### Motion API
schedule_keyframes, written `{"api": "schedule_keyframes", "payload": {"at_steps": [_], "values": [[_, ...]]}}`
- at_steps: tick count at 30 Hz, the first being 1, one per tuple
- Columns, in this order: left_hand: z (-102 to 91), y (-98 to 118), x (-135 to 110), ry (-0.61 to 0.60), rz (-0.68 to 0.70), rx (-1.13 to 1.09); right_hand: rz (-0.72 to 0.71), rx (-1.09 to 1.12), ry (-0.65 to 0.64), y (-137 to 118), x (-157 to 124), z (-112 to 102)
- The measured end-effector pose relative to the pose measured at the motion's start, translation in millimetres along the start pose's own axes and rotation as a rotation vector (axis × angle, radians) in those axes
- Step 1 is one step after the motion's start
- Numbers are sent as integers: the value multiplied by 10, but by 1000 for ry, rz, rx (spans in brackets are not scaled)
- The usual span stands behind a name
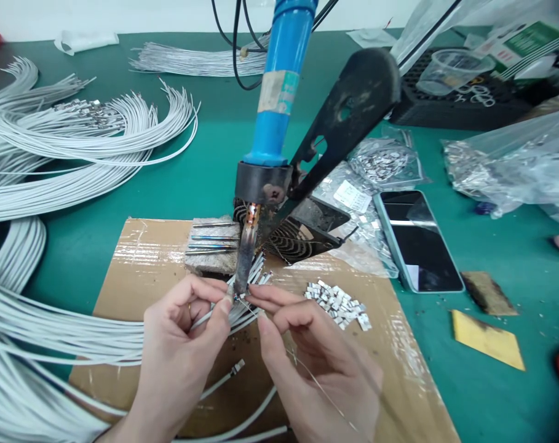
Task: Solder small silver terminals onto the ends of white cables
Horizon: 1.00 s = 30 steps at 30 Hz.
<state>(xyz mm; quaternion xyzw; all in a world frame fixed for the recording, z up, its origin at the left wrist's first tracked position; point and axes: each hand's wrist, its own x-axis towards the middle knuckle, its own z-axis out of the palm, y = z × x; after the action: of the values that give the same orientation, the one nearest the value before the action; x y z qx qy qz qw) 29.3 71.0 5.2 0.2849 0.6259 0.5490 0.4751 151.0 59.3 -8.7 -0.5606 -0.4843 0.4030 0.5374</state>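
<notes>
My left hand (187,335) is closed in a pinch on the ends of a bunch of white wires (240,307), holding them at the tip of a soldering iron (246,255). The iron has a blue handle (281,80) and hangs point down in a black stand (353,111). My right hand (307,347) is closed too, pinching a thin strand of solder wire (316,384) whose end meets the iron tip. Both hands work over a taped cardboard sheet (136,271).
Small metal terminals (337,301) lie in a heap right of the hands. Large bundles of white wires (71,129) cover the left of the green table. A phone (417,240), bags of metal parts (510,163), a black tray (459,92) and a yellow sponge (489,341) sit at the right.
</notes>
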Motion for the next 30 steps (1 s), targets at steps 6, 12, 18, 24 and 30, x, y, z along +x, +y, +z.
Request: {"api": "schedule_keyframes", "payload": {"at_steps": [6, 12, 18, 24, 30], "values": [[-25, -20, 7, -31, 29, 29, -6, -2, 2, 11, -4, -1], [-26, -17, 1, -3, 19, 4, 7, -8, -1, -14, 3, 0], [-151, -73, 89, -123, 98, 113, -24, -3, 9, -2, 5, 6], [-51, -41, 15, -18, 29, 38, -21, -19, 9, 8, 13, 0], [-11, -6, -14, -16, 9, 13, -33, -13, 12, -5, 10, 7]]}}
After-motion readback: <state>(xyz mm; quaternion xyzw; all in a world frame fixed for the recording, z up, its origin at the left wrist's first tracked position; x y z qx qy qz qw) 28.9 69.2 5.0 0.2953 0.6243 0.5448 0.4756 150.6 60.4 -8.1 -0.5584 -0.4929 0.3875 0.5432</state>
